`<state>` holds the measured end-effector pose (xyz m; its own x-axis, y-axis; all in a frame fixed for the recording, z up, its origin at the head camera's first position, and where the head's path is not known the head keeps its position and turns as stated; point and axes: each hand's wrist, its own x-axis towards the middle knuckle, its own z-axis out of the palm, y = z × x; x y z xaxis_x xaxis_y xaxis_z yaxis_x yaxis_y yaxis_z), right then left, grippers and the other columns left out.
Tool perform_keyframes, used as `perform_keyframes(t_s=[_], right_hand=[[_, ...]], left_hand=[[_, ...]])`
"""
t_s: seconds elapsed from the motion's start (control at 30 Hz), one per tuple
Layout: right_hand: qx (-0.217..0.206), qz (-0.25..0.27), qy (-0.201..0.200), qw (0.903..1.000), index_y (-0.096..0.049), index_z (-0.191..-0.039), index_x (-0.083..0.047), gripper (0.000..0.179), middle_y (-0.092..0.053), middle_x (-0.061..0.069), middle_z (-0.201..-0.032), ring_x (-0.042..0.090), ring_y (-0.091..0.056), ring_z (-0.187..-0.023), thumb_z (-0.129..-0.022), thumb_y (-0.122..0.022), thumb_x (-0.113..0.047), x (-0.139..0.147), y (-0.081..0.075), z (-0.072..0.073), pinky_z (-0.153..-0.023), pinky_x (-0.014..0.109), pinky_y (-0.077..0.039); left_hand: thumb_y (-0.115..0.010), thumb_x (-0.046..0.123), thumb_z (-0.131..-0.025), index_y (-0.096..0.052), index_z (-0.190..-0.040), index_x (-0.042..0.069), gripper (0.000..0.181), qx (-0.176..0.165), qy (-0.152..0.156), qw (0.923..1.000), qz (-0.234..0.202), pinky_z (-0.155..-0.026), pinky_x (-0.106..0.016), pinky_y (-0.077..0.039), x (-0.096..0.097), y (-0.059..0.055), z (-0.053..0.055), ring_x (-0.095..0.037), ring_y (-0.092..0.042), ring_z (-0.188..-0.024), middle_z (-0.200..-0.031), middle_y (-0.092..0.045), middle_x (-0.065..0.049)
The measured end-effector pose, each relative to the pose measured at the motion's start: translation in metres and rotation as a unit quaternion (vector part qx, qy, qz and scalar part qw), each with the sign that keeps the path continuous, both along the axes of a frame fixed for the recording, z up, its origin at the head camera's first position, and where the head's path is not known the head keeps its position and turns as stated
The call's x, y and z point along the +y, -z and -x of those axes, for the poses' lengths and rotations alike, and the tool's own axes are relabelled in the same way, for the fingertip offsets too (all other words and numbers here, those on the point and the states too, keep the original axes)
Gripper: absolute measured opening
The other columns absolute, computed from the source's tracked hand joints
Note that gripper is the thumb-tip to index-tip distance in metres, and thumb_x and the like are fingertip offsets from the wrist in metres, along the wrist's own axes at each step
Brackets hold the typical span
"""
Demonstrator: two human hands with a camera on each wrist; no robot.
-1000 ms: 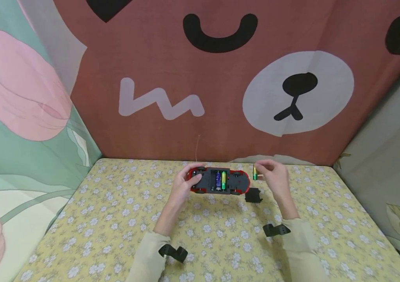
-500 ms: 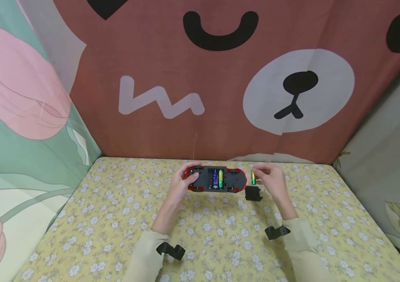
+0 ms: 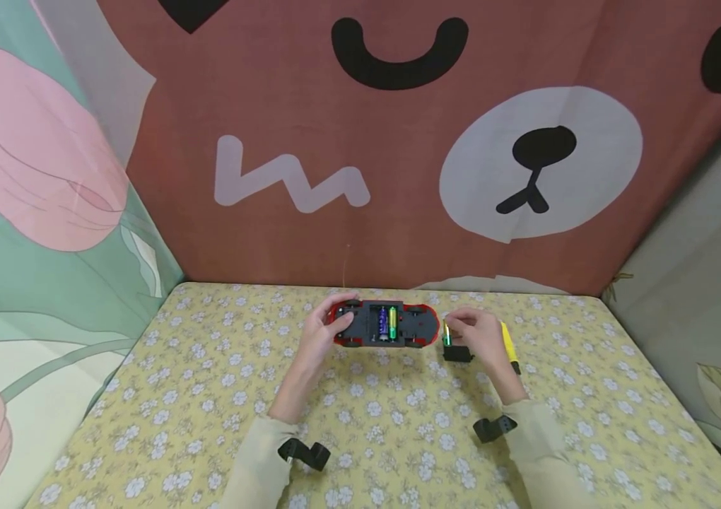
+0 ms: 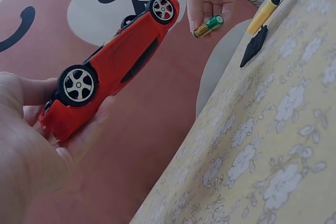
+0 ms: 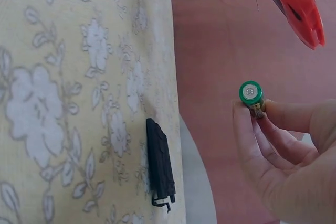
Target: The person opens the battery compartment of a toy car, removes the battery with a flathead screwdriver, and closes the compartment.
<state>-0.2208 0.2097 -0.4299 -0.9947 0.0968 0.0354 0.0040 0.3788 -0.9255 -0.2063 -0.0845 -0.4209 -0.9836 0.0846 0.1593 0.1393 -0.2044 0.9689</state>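
Observation:
A red toy car (image 4: 123,56) is held underside up by my left hand (image 3: 324,326), the thumb on its black base and the fingers behind. In its uncovered battery compartment lie a blue battery (image 3: 383,323) and a green-and-gold battery (image 3: 392,323), side by side. Just right of the car, my right hand (image 3: 478,336) pinches another green-and-gold battery (image 5: 252,95) between thumb and fingertips, apart from the car. Below that hand a black battery cover (image 3: 458,353) lies on the table, partly hidden in the head view.
A yellow-handled screwdriver (image 4: 266,11) lies beyond the cover, partly behind the right hand in the head view. The table has a yellow floral cloth (image 3: 367,424). A printed fabric backdrop (image 3: 271,247) rises at the table's far edge. A thin wire (image 3: 344,268) sticks up from the car.
My right hand has moved left and slightly down with its battery, closer to the car. The car has shifted slightly left in my left hand. The screwdriver has come into sight.

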Motion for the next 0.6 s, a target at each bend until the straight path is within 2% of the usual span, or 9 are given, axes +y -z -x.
perform_keyframes(t_s=[0.23, 0.4, 0.6], right_hand=[[-0.003, -0.012, -0.009, 0.9999, -0.072, -0.115, 0.009, 0.024, -0.072, 0.023, -0.104, 0.022, -0.070, -0.084, -0.101, -0.067, -0.010, -0.002, 0.002, -0.001, -0.076, 0.039, -0.062], [-0.017, -0.010, -0.013, 0.9997, -0.070, -0.117, 0.012, 0.025, -0.072, 0.026, -0.106, 0.028, -0.073, -0.086, -0.101, -0.067, -0.008, -0.001, 0.006, -0.002, -0.075, 0.039, -0.062], [-0.033, -0.016, -0.023, 0.9991, -0.071, -0.116, 0.010, 0.024, -0.072, 0.026, -0.106, 0.026, -0.074, -0.083, -0.102, -0.066, -0.009, -0.002, 0.013, 0.001, -0.075, 0.039, -0.062]], left_hand=[[-0.066, 0.005, -0.097, -0.063, -0.135, -0.002, 0.039, -0.008, -0.015, 0.9998, 0.013, -0.083, -0.029, -0.055, -0.004, 0.001, 0.001, -0.023, -0.062, -0.105, -0.131, -0.062, -0.016], [-0.065, 0.003, -0.097, -0.060, -0.136, -0.006, 0.040, -0.004, -0.006, 0.9999, 0.013, -0.083, -0.030, -0.056, -0.004, 0.001, 0.001, -0.024, -0.062, -0.107, -0.132, -0.060, -0.018], [-0.065, 0.003, -0.097, -0.059, -0.136, -0.006, 0.040, 0.003, 0.002, 0.9999, 0.010, -0.083, -0.029, -0.056, -0.003, 0.002, 0.001, -0.024, -0.061, -0.107, -0.133, -0.060, -0.019]])
